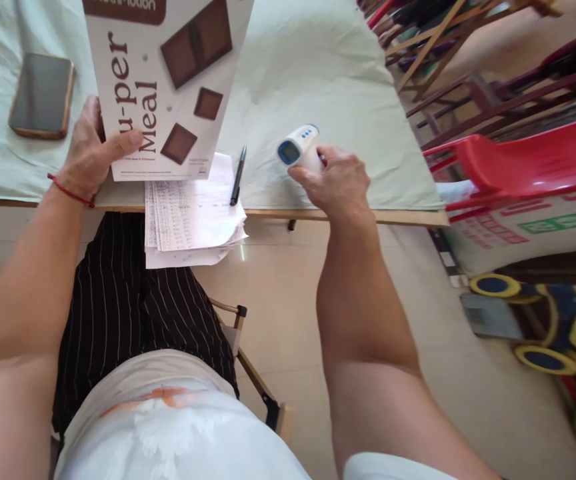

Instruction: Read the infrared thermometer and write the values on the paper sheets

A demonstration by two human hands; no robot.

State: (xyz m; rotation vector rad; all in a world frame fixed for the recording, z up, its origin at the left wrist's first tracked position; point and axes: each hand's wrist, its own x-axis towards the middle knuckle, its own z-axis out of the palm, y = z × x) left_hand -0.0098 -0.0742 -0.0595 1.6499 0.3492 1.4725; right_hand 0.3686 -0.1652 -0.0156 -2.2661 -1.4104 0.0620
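Head view showed a cloth-covered desk (408, 217) across the top. At upper left, the left hand (91, 148) grasped a printed box (168, 90) near its lower left corner; that one-sided hold could have let it swing. Below, the paper stack (193, 223) overhung the desk edge, so a knock might have tipped it floorward. Right of centre, the right hand (338, 177) gripped a white thermometer (298, 147), droppable if fingers loosened. The pen (239, 176), at the papers' right edge, could have rolled if they shifted.

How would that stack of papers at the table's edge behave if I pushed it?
The paper stack would probably fan apart, since its sheets lie unevenly. Pushed outward, it may slip off, as much of it overhangs the table edge. The slim pen at its right side could roll.
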